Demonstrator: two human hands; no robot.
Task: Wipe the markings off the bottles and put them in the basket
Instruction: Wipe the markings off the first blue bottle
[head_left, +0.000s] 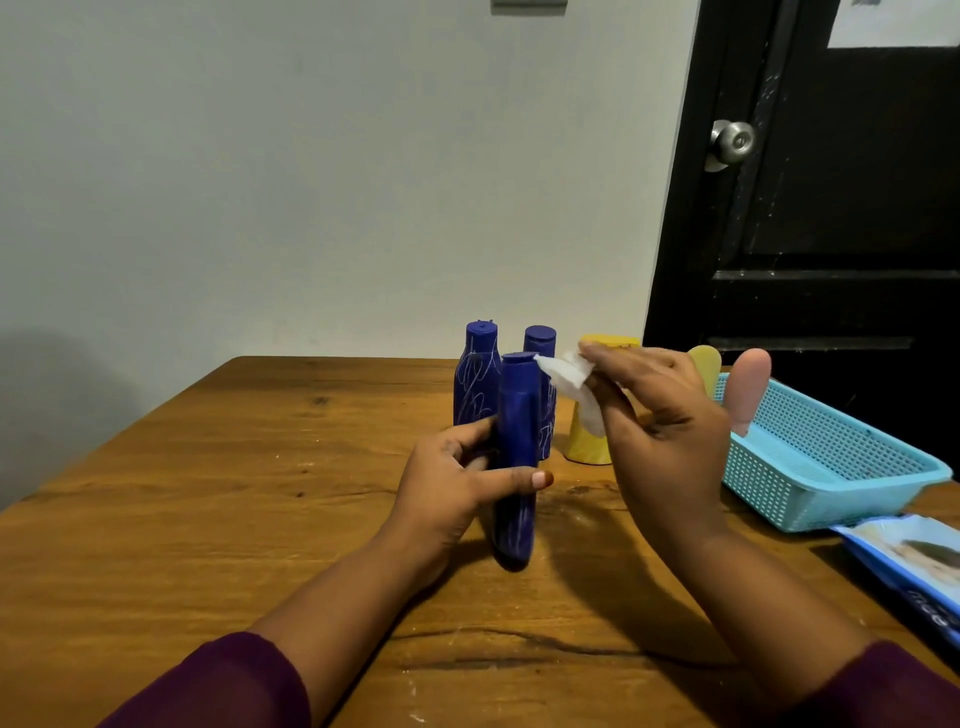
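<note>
This looks like a room in a home: a scuffed wooden table (208, 519) stands against a plain pale wall (260, 182). At the far right is a black panelled door (831, 234) with a round metal knob (732, 141).

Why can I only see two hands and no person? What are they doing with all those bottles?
There is no machine here. The camera sits on a person's head and looks forward and down, so you see only their arms, as if through their own eyes.

The left hand grips a dark blue bottle that has faint white scribbles on it. The right hand pinches a white wipe close to that bottle's cap.

Behind them, on the wooden table, stand a left blue bottle and a back blue bottle, both scribbled on, and a yellow bottle. On the right sits a light blue basket, with a packet lying in front of it. No bottle shows in the basket.
</note>
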